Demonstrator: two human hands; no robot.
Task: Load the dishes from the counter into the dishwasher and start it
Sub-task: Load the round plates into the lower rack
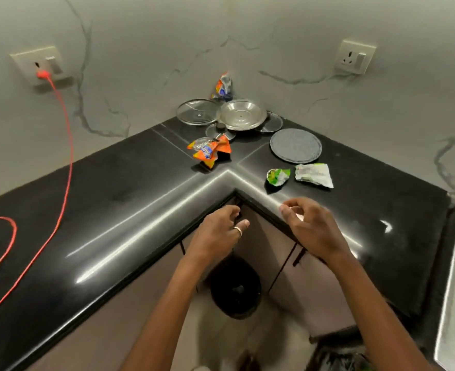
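Although both hands hover over the inner corner of the black counter point(114, 199), neither holds anything: the left hand point(219, 230) and right hand point(310, 226) have loosely curled, empty fingers. The dishes sit well apart from them, clustered in the far corner by the wall. I count five: one steel dish point(242, 115), one flat grey plate point(295, 145), a large glass lid point(198, 112), a small knobbed lid point(219, 131) and a third lid point(273, 123) partly under the steel dish. The steel is probably light, stiff and slick, best taken by the rim; the glass looks fragile, so grip its edge or knob. Two orange wrappers point(210, 151) and two green wrappers point(314, 174) lie around them.
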